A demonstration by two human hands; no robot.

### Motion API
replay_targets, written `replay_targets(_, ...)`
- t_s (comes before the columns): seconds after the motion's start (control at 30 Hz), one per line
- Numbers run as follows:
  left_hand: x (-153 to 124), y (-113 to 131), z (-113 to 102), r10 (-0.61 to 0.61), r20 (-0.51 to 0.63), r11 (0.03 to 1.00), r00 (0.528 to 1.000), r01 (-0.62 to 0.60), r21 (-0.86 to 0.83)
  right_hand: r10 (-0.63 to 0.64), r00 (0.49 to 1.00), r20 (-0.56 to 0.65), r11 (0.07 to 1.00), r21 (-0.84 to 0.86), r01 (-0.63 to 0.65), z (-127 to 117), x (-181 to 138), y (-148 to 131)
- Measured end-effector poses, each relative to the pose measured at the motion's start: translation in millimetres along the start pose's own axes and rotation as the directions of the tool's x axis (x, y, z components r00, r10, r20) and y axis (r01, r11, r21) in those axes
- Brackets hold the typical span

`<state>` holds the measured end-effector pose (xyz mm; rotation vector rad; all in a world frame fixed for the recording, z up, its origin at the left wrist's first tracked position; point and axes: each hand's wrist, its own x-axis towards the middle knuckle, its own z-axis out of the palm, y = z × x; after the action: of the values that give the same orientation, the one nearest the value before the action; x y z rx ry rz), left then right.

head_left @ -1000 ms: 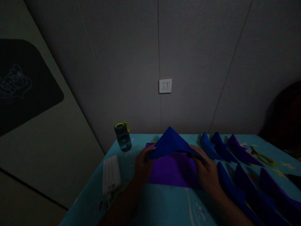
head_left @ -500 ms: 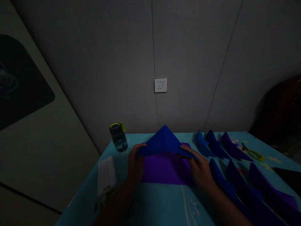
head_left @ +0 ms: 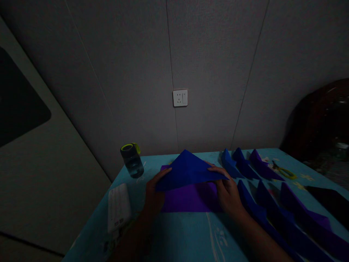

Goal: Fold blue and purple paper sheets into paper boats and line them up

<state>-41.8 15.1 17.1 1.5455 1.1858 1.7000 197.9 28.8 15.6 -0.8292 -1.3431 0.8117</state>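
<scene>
A blue paper folded into a triangle (head_left: pixel 188 170) is held up just above a flat purple sheet (head_left: pixel 188 199) on the light blue table (head_left: pixel 180 236). My left hand (head_left: pixel 153 194) pinches the triangle's left corner. At the right corner my right hand (head_left: pixel 227 192) grips the paper, fingers curled over its edge. The triangle's peak points toward the wall.
Several folded blue and purple paper shapes (head_left: pixel 261 189) lie in rows to the right. Yellow-handled scissors (head_left: pixel 285 171) sit at the far right. A small bottle with a yellow-green cap (head_left: pixel 132 160) and a white power bank (head_left: pixel 117 208) stand at left. A wall socket (head_left: pixel 180 98) is behind.
Both hands have lowered and flattened the blue triangle a little over the purple sheet. The camera view has drifted right and tipped slightly.
</scene>
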Motion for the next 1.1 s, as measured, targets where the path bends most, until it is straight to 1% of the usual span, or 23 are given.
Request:
replay_targets(0.07,0.4,1.0,0.1,-0.028,-0.003,0.999,1.0,0.028,-0.029,0.051,0.999,0.003,0.998,0.032,-0.051,-0.3,0.0,-3.0)
replay_targets(0.17,1.5,3.9,0.3,-0.055,-0.019,0.995,0.998,0.053,-0.083,0.07,0.997,0.015,0.997,0.014,-0.07,-1.4,-0.3,-8.4)
replay_targets(0.23,3.3,8.4,0.8,-0.069,-0.063,0.991,0.996,0.061,-0.12,0.08,0.994,0.079,0.996,0.027,-0.083,-1.8,-0.4,-12.4)
replay_targets(0.33,6.5,15.4,1.1,-0.094,-0.108,0.984,0.99,0.076,-0.16,0.139,0.969,0.202,0.987,0.052,-0.153,-2.1,0.1,-16.6)
replay_targets(0.4,7.7,16.1,0.6,-0.102,-0.103,0.98,0.989,0.083,-0.18,0.145,0.966,0.213,0.987,0.035,-0.155,-2.6,1.5,-17.1)
replay_targets(0.47,7.4,12.8,-0.6,-0.105,-0.078,0.978,0.991,0.088,-0.189,0.091,0.981,0.171,0.995,0.02,-0.095,-3.3,3.6,-16.2)
replay_targets(0.53,5.9,7.4,-1.8,-0.109,-0.043,0.981,0.993,0.101,-0.165,0.015,0.992,0.121,1.0,0.021,-0.018,-3.9,5.7,-15.1)
replay_targets(0.6,3.9,2.1,-2.2,-0.116,-0.017,0.985,0.993,0.113,-0.132,-0.024,0.996,0.083,1.0,0.013,0.023,-4.0,6.9,-14.6)
replay_targets(0.67,1.8,-2.2,-1.5,-0.123,0.005,0.984,0.992,0.123,-0.13,-0.001,0.999,0.035,1.0,-0.008,0.001,-3.1,6.7,-14.9)
replay_targets(0.73,-0.1,-5.4,0.0,-0.117,0.038,0.979,0.992,0.122,-0.161,0.06,0.998,-0.034,0.998,-0.014,-0.061,-1.2,5.4,-15.8)
replay_targets(0.83,-2.1,-7.2,2.4,-0.095,0.079,0.977,0.992,0.108,-0.185,0.134,0.981,-0.143,0.991,0.008,-0.134,2.3,3.7,-16.9)
replay_targets(0.9,-2.9,-5.0,3.3,-0.092,0.115,0.982,0.989,0.109,-0.152,0.162,0.964,-0.211,0.987,0.01,-0.163,3.7,3.7,-16.7)
replay_targets(1.03,-5.3,4.2,3.9,-0.111,0.268,0.985,0.957,0.141,-0.095,0.189,0.926,-0.326,0.981,0.011,-0.196,3.1,6.1,-14.9)
replay_targets(1.1,-6.6,7.6,4.1,-0.101,0.318,0.985,0.943,0.139,-0.098,0.186,0.919,-0.348,0.981,0.007,-0.196,2.1,7.2,-13.9)
